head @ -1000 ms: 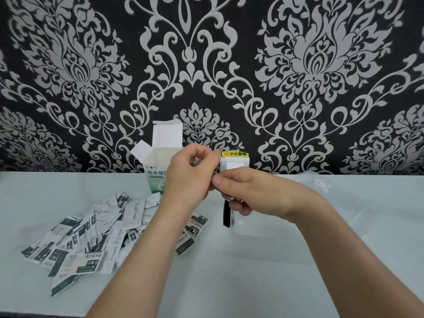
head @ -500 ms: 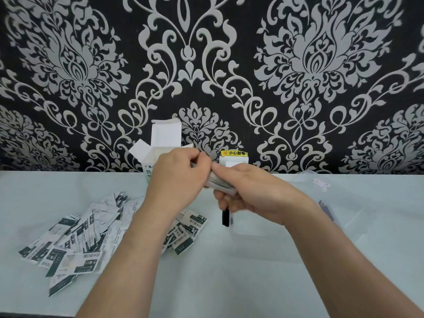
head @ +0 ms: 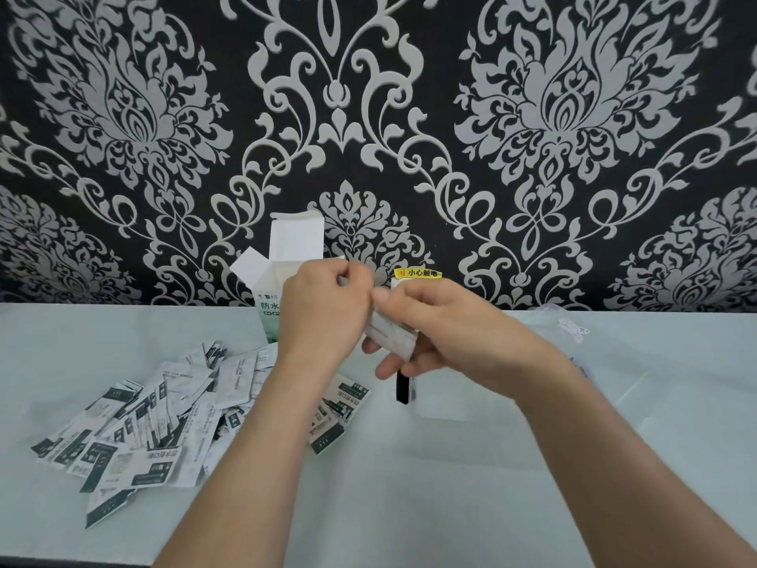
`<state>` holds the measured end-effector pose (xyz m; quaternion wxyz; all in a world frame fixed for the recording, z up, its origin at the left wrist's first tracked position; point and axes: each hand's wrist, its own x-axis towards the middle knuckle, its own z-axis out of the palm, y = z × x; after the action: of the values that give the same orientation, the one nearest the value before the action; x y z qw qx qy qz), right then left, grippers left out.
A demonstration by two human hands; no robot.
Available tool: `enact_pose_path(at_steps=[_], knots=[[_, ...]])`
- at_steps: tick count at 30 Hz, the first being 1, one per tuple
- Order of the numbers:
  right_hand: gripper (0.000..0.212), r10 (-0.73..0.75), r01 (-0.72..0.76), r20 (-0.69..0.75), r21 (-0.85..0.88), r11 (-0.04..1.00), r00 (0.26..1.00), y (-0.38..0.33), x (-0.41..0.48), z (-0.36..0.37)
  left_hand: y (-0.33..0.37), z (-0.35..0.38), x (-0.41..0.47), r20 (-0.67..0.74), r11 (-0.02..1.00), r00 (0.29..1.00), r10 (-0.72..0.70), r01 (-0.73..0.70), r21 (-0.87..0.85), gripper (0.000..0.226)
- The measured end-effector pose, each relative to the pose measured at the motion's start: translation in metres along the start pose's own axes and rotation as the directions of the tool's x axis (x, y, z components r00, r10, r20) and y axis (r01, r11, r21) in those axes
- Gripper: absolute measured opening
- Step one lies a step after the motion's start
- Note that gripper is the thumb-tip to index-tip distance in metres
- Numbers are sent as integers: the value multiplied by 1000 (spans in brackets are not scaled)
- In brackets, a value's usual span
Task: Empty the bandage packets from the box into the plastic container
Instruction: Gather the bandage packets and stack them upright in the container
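My right hand (head: pixel 454 334) grips a small stack of white bandage packets (head: pixel 389 340) above the table, thumb on top and fingers underneath. My left hand (head: pixel 323 313) has its fingers curled and pinches the upper end of the same stack. Behind the left hand stands the open white-and-green bandage box (head: pixel 286 256), flaps up. A loose pile of several bandage packets (head: pixel 139 420) lies on the table to the left. The clear plastic container (head: pixel 450 418) sits under and to the right of my right hand, with a black latch (head: pixel 402 388) at its left end.
A white wall fitting with a yellow warning label (head: pixel 418 274) sits behind my hands on the patterned black-and-silver wall. A clear plastic lid or bag (head: pixel 571 327) lies at the back right of the pale table (head: pixel 409 506).
The stack of packets has come into view between my hands and now tilts down to the right. Both hands stayed close together in front of the box.
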<state>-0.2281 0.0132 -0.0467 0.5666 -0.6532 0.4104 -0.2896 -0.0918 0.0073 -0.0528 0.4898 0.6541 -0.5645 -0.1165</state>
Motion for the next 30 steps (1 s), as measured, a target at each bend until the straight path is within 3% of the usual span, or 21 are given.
enact_pose_path(at_steps=[3,5,8,10,12,14,16,18,22,25,28,30], knots=[[28,33,-47,161,83,995,986,2,-6,-11,5,-1,-2,-8,995,995,101,-101,23,42],[34,15,-39,169,139,990,985,5,-6,-14,10,1,-4,-16,990,990,139,-139,14,45],[21,-8,-32,152,260,965,988,7,-6,-16,17,2,-9,-9,991,992,129,-129,-23,51],[16,-14,-28,120,335,942,993,8,-5,-18,19,-1,-9,69,992,994,90,-83,-97,47],[22,-6,-19,63,381,924,998,10,-2,-23,17,-7,-7,259,964,961,99,-29,-263,36],[26,-1,-8,22,429,903,1000,9,-2,-29,15,-15,-6,479,960,859,178,-45,-276,66],[14,-2,-8,21,459,888,1000,9,-5,-33,14,-14,-11,573,964,778,257,-164,-210,103],[11,0,-26,58,452,892,998,8,-8,-36,17,-7,-19,554,942,763,333,-298,-155,111],[22,7,-41,101,340,940,995,10,-10,-40,15,1,-21,463,920,798,387,-367,-136,90],[25,38,-72,118,301,951,992,16,-8,-44,13,3,-21,442,914,805,395,-392,-102,74],[22,40,-73,121,283,956,992,13,-13,-50,14,5,-22,459,913,792,403,-382,-143,72],[18,61,-69,68,123,990,996,8,-22,-57,11,2,-18,516,926,768,379,-308,-221,78]])
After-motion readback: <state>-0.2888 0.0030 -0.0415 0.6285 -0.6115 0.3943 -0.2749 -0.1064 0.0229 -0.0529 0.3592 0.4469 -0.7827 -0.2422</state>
